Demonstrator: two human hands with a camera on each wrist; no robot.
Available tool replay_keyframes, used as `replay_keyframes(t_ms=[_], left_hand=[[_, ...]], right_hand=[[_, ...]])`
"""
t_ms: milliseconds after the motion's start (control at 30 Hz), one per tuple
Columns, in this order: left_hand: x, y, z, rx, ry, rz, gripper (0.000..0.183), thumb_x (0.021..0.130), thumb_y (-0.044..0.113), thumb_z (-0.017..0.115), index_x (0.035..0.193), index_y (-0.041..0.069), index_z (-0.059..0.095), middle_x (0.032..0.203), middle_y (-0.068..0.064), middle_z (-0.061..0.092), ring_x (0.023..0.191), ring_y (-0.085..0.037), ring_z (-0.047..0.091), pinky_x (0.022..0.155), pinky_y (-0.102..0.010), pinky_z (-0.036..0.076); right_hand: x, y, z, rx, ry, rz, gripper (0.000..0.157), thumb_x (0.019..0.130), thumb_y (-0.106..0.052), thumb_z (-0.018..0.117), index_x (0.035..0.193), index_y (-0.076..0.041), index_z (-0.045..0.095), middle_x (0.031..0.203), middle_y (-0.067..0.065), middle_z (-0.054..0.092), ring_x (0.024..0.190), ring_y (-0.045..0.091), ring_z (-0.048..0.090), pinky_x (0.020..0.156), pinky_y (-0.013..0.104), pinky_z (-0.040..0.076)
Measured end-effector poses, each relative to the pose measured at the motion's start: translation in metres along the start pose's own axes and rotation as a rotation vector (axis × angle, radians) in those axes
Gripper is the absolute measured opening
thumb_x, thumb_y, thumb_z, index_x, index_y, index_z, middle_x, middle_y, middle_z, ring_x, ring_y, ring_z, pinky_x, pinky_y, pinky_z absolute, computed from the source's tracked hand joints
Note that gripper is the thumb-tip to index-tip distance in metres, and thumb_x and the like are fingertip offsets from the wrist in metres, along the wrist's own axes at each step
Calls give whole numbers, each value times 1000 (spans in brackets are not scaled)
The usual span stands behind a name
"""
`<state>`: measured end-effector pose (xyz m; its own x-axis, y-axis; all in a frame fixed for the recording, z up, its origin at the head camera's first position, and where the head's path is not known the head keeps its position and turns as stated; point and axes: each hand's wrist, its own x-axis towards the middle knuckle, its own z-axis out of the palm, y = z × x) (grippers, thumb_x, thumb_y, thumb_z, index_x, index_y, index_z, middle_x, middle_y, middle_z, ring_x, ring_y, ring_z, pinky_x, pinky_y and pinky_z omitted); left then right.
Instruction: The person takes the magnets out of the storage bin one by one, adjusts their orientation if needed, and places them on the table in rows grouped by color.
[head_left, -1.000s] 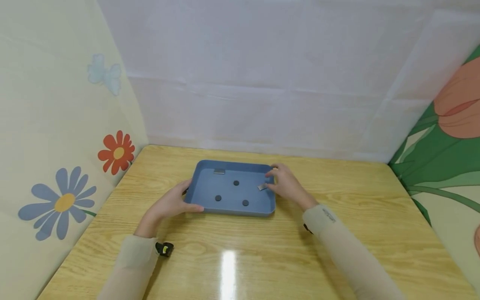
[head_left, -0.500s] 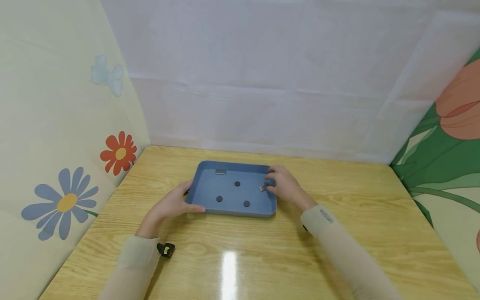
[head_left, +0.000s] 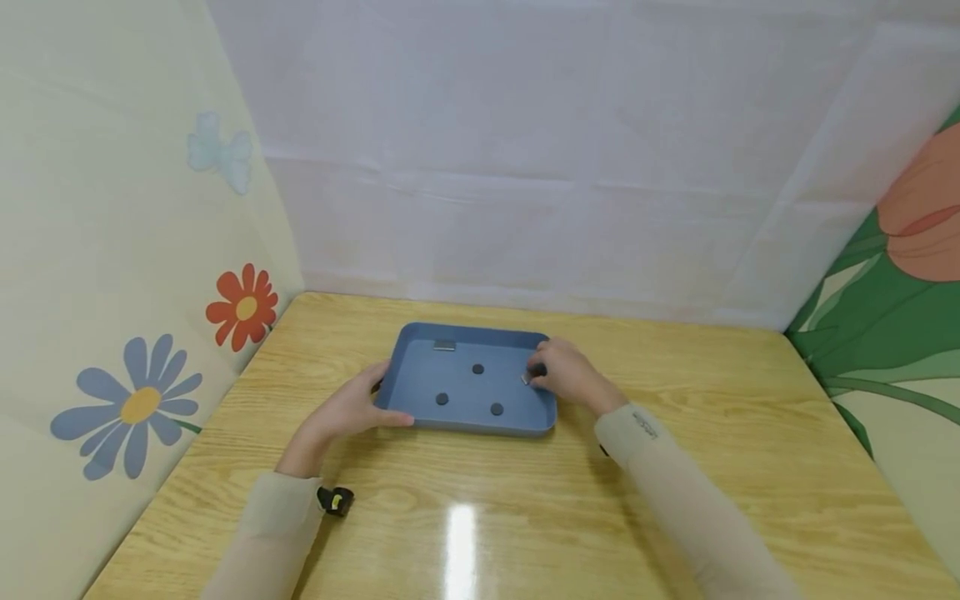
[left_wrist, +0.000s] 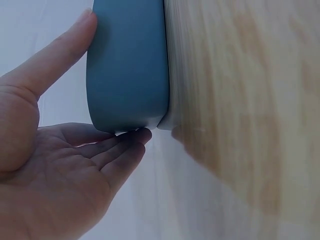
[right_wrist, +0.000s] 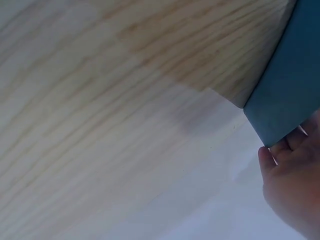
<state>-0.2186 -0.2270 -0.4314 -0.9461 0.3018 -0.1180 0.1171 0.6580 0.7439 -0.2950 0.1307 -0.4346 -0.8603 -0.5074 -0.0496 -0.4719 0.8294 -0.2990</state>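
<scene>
A shallow blue tray (head_left: 405, 375) lies on the wooden table. My left hand (head_left: 348, 404) holds its left end, thumb along the front wall and fingers against the short side; the left wrist view has this hand (left_wrist: 70, 160) at the tray's corner. My right hand (head_left: 566, 371) reaches over the right wall, fingertips pinching a small flat silver piece (head_left: 526, 379), with something dark between the fingers. Three small dark discs, one being the disc (head_left: 477, 368), lie spread in the tray. Near the back wall is a small dark rectangular piece (head_left: 444, 345) with a shiny edge.
The wooden table (head_left: 465, 483) stretches around the tray and meets a white cloth backdrop (head_left: 525, 167) behind. Flower-printed panels (head_left: 135, 250) stand at the left and right sides. A small black device (head_left: 336, 501) sits at the left wrist.
My right hand's fingers have drawn together around the silver piece at the tray's right side. My left hand keeps its hold, and the view has shifted slightly.
</scene>
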Motion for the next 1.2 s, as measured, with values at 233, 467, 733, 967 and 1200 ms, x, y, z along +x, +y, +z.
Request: replay_keyframes(t_ms=[233,467,733,967,1200], left_hand=[[0,2,0,6,0,-16,121,81,40,88,161,-11,13,167,-33,20,153,-52,26,123,-62,33],[0,3,-1,12,3,-20,121,81,40,88,160,-12,13,167,-33,20,153,-52,26,123,-62,33],[0,2,-1,10,1,-23,121,81,41,88,161,-11,13,167,-33,20,153,-52,27,123,-61,33],[0,0,0,-4,-5,-26,120,82,39,88,161,-10,12,168,-32,20,154,-52,25,123,-62,32],[0,0,2,-18,-1,-28,119,82,38,88,162,-8,12,168,-31,19,155,-51,24,124,-61,31]], right_hand=[[4,0,2,96,-1,39,14,96,-14,74,109,-10,78,107,5,71,107,22,59,96,40,55],[7,-1,2,64,-4,24,9,96,-16,75,102,-11,78,102,4,71,103,20,57,91,38,54],[10,0,3,37,-21,2,11,95,-20,76,101,-12,79,100,2,75,101,19,57,95,40,52],[7,3,5,74,-20,-48,16,91,-21,80,104,-12,79,101,1,75,100,20,64,116,46,43],[6,-2,-2,-81,-27,-89,7,88,-11,82,94,-9,80,90,3,77,91,22,71,131,57,17]])
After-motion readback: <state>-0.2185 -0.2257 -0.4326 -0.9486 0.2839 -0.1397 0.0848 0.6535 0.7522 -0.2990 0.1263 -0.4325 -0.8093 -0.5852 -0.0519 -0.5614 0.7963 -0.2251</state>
